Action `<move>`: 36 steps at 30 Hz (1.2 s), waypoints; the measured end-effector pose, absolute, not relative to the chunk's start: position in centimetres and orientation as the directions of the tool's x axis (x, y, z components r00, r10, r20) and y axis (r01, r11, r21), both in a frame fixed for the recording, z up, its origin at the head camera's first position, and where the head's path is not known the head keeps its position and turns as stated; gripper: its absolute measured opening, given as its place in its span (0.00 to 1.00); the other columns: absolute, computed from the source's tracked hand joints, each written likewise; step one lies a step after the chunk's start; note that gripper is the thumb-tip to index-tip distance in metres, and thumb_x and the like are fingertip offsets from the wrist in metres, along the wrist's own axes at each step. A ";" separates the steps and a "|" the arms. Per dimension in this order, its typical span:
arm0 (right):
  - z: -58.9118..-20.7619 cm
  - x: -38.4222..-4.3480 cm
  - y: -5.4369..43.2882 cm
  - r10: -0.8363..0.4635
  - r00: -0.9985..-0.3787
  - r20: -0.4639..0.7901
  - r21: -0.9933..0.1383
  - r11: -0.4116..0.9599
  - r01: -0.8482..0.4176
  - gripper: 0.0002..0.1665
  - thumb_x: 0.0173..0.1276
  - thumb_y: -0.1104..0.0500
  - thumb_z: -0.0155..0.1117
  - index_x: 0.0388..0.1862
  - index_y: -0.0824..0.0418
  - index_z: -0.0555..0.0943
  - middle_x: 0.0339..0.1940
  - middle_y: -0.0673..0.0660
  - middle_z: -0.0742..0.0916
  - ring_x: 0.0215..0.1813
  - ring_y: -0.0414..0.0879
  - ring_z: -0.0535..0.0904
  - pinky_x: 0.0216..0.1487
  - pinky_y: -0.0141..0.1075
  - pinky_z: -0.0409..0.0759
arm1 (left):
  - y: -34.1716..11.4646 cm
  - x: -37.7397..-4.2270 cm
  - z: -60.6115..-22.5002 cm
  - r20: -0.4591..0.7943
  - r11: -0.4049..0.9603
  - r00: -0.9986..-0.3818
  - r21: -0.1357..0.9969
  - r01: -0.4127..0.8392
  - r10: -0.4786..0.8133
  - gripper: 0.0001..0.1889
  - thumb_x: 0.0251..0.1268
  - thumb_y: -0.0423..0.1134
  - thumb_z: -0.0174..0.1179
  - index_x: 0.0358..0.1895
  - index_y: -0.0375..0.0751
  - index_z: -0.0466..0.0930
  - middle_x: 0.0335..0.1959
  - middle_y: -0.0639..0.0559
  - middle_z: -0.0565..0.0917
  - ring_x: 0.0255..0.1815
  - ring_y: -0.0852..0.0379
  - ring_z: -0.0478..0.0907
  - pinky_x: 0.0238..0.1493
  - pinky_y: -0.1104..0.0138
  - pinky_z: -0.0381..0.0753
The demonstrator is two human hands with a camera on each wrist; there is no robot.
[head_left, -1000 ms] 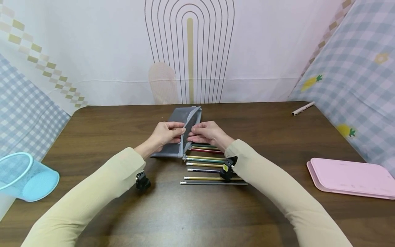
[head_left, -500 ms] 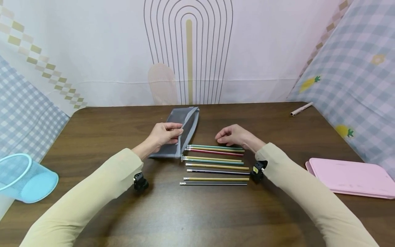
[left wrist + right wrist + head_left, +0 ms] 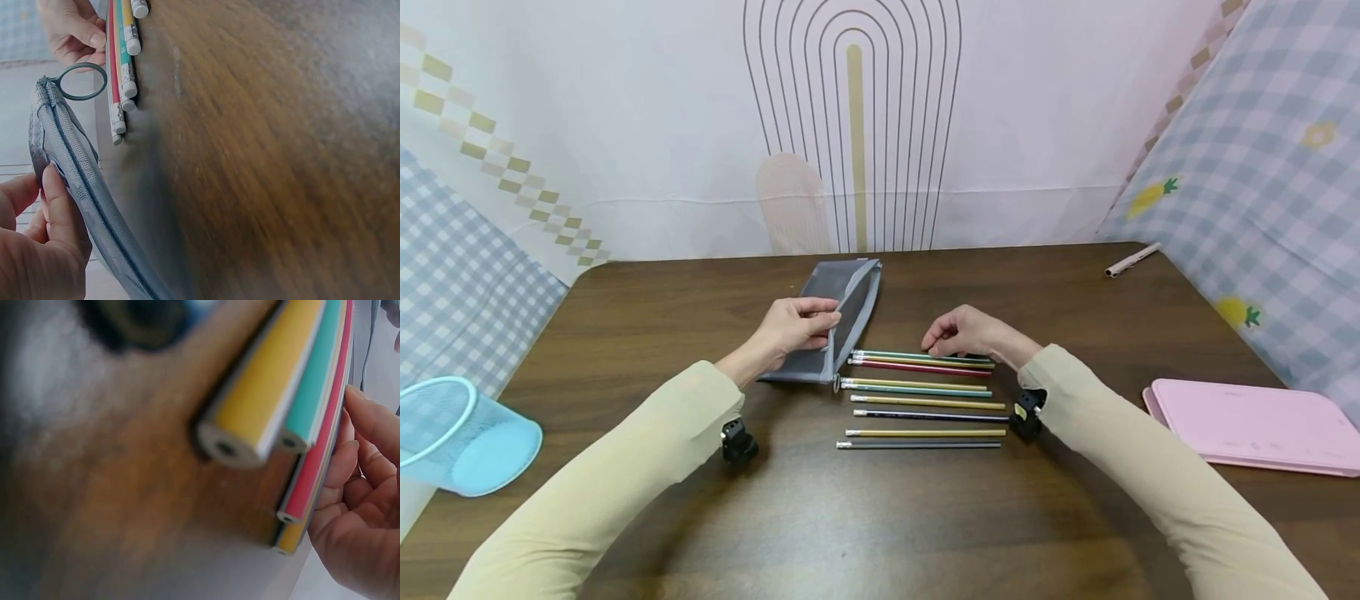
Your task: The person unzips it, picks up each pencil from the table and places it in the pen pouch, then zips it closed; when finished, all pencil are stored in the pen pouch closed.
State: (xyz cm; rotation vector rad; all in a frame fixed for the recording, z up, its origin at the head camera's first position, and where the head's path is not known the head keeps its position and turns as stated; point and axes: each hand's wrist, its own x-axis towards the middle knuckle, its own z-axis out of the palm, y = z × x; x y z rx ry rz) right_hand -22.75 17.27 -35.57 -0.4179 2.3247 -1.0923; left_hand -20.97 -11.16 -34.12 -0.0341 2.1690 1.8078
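A grey mesh zip pencil pouch [image 3: 790,363] lies at the middle back of the table, its mouth gaping to the right. My left hand [image 3: 793,325] pinches the zipper edge between thumb and fingers; the left wrist view shows that zipper strip [image 3: 94,187] and a metal ring [image 3: 84,81] at its end. Several pencils lie in a row, eraser ends left, among them a red pencil [image 3: 925,367] and a yellow pencil [image 3: 925,433]. At the row's far side my right hand [image 3: 970,332] has its curled fingertips on the farthest, green pencil [image 3: 887,355]. Those fingers partly hide it.
A light blue mesh cup [image 3: 490,442] lies on its side at the left edge. To the right is a pink flat case [image 3: 1255,425]. A white pen [image 3: 1132,261] lies at the back right corner. Patterned cloth [image 3: 685,125] hangs behind the table.
My right hand has drawn back from the pouch's mouth to the right and come down onto the farthest pencil. The left hand keeps its grip on the pouch edge.
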 end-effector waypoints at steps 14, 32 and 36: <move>-35.3 -22.8 17.0 -0.540 -0.807 -0.241 -0.755 0.627 -0.194 0.03 0.61 0.67 0.66 0.34 0.66 0.83 0.29 0.54 0.84 0.29 0.42 0.73 0.32 0.32 0.75 | -11.3 -21.2 -34.0 -0.251 0.200 -0.953 0.956 -0.216 0.170 0.21 0.64 0.32 0.59 0.59 0.29 0.73 0.38 0.52 0.82 0.29 0.69 0.77 0.30 0.76 0.81; -35.0 -22.2 18.2 -0.573 -0.803 -0.166 -0.704 0.639 -0.311 0.04 0.66 0.66 0.60 0.34 0.67 0.81 0.29 0.57 0.82 0.27 0.42 0.70 0.32 0.32 0.73 | -11.5 -21.0 -33.8 -0.231 0.200 -0.957 0.960 -0.195 0.175 0.20 0.64 0.32 0.58 0.59 0.29 0.73 0.37 0.53 0.82 0.29 0.69 0.77 0.31 0.75 0.81; -34.8 -22.6 18.8 -0.528 -0.836 -0.153 -0.712 0.645 -0.277 0.04 0.68 0.67 0.58 0.36 0.68 0.79 0.31 0.59 0.82 0.28 0.42 0.69 0.32 0.32 0.72 | -11.6 -21.0 -34.0 -0.232 0.197 -0.956 0.961 -0.196 0.178 0.20 0.65 0.32 0.58 0.59 0.29 0.73 0.35 0.57 0.81 0.30 0.69 0.77 0.32 0.75 0.82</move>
